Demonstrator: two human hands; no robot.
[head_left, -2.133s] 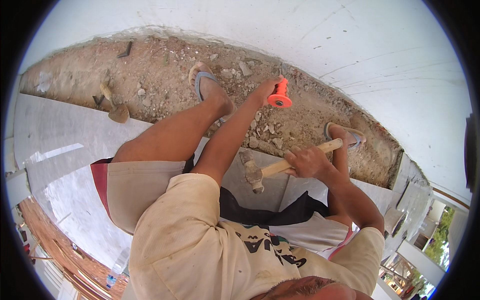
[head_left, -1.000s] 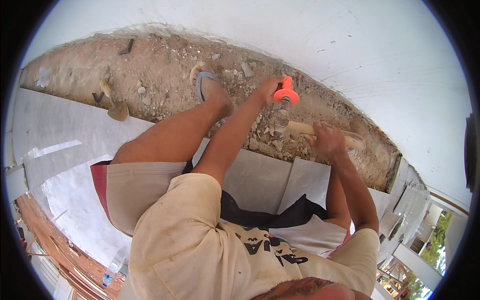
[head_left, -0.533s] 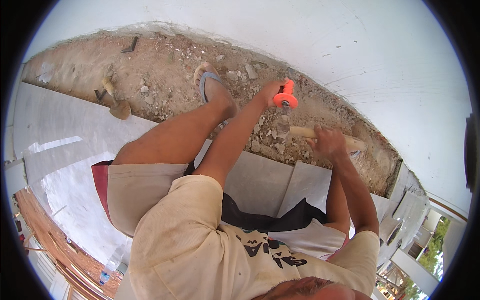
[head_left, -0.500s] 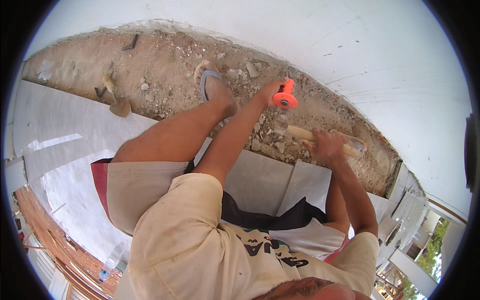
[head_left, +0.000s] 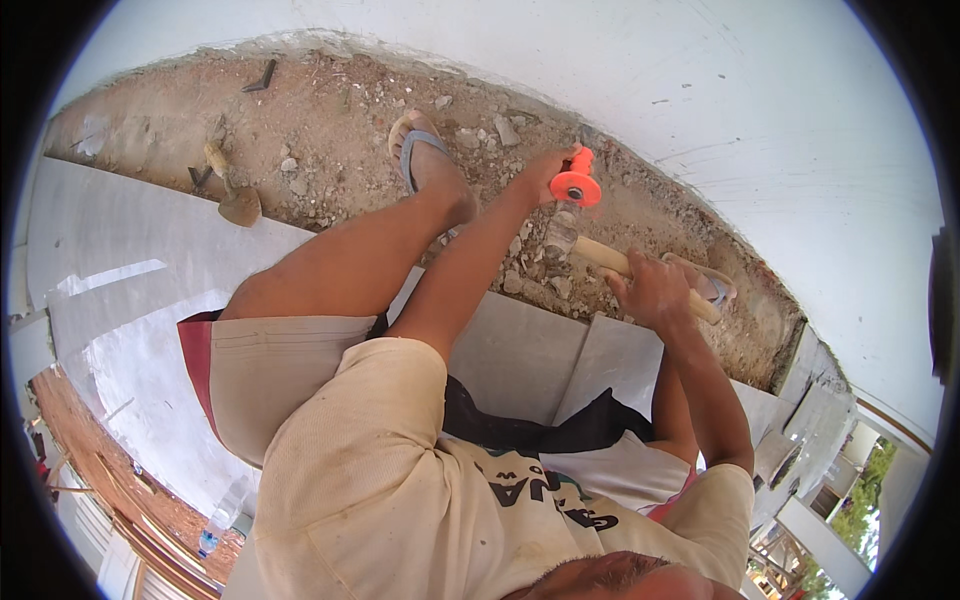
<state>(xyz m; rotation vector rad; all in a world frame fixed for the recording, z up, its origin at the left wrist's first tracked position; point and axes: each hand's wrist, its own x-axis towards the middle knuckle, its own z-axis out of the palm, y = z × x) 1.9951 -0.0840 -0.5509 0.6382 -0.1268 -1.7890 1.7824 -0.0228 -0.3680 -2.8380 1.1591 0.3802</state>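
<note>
My left hand [head_left: 548, 172] is closed round the orange grip of a chisel [head_left: 577, 183] with a round hand guard. The chisel points away from me toward the foot of the white wall, and its struck end faces me. In my right hand [head_left: 657, 290] is the pale wooden handle of a hammer [head_left: 600, 256]. The hammer's dusty metal head lies just below the chisel's guard, close to its struck end; whether they touch I cannot tell. Rubble [head_left: 507, 131] and loose dirt lie about both hands.
A white wall [head_left: 700, 90] curves along the far side of the dirt strip. Grey floor tiles [head_left: 520, 350] border the near side. A trowel [head_left: 238, 204] lies at the left, and a dark angled metal piece [head_left: 261, 76] lies farther back. A plastic bottle [head_left: 222, 515] stands at lower left.
The hammer head has come up nearer to the chisel's guard. My left hand and the chisel have shifted very slightly to the right.
</note>
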